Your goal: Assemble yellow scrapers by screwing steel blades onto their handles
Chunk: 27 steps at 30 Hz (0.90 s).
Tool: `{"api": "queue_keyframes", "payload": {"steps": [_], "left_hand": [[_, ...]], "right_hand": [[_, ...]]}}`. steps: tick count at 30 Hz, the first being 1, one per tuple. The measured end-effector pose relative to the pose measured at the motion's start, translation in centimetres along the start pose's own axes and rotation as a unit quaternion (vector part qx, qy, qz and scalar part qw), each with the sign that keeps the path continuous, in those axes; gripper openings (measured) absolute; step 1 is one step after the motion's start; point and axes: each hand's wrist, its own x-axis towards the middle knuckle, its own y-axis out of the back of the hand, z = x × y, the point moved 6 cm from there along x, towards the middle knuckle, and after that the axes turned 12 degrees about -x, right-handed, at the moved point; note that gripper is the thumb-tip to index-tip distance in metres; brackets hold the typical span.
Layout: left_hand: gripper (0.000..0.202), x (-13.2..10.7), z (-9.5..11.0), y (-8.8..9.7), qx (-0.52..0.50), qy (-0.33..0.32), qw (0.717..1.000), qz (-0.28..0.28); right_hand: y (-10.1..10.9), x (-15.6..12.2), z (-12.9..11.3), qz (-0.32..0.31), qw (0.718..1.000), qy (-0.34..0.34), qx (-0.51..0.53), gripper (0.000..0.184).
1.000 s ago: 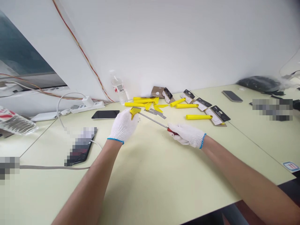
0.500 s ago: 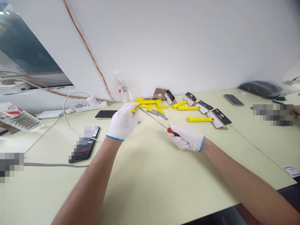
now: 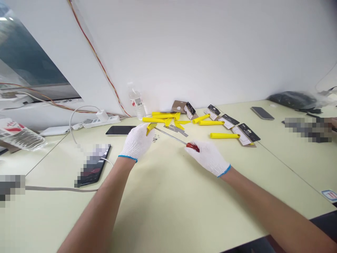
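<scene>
My left hand (image 3: 136, 143), in a white knit glove with a blue cuff, is closed around a yellow scraper (image 3: 151, 129); only its wedge-shaped head shows. A screwdriver (image 3: 193, 146) with a red handle is in my gloved right hand (image 3: 208, 159). Its long metal shaft points left, with the tip at or very near the scraper head; contact cannot be made out. Small dark screws (image 3: 155, 139) lie just right of my left hand. Behind the shaft are flat grey blades (image 3: 179, 130) and a pile of yellow scrapers (image 3: 155, 120).
Yellow handles (image 3: 223, 135) and carded packs (image 3: 246, 135) lie at the right. A clear bottle (image 3: 137, 102) stands by the wall. Phones (image 3: 119, 130), a power strip (image 3: 102, 121) and a cable (image 3: 61, 189) occupy the left. Another person's hand (image 3: 334, 123) shows at the far right edge.
The scraper in my left hand has turned and dropped slightly, its head now facing the shaft. My right hand has rolled over the screwdriver handle, back of the glove upward, and shifted slightly left.
</scene>
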Motion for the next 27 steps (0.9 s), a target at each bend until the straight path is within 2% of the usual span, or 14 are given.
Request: {"api": "queue_keyframes", "payload": {"steps": [4,7,10,12,17,21,27], "left_hand": [[0.027,0.0,-0.4,0.1,-0.037,0.041,0.998,-0.007],[0.029,-0.1,-0.6,0.2,-0.070,0.060,0.996,-0.006],[0.032,-0.2,-0.7,0.4,-0.094,0.067,0.993,-0.001],[0.033,-0.2,-0.7,0.4,-0.101,0.062,0.993,0.004],[0.028,-0.2,-0.8,0.1,-0.081,0.042,0.996,0.004],[0.027,-0.3,-0.6,-0.1,-0.065,0.017,0.998,0.016],[0.025,-0.4,-0.4,-0.3,-0.039,-0.011,0.999,0.002]], "right_hand": [[0.1,-0.1,-0.3,0.038,0.999,0.008,-0.024,0.059],[0.3,-0.2,-0.5,0.038,0.999,0.000,-0.025,0.064],[0.5,-0.3,-0.6,0.028,0.999,-0.022,-0.011,0.059],[0.5,-0.3,-0.5,0.008,0.999,-0.039,0.012,0.057],[0.3,0.0,0.0,-0.051,0.996,-0.054,0.055,0.074],[0.4,-0.2,-0.1,-0.092,0.991,-0.068,0.067,0.065],[0.3,-0.4,-1.2,-0.099,0.990,-0.076,0.068,0.055]]}}
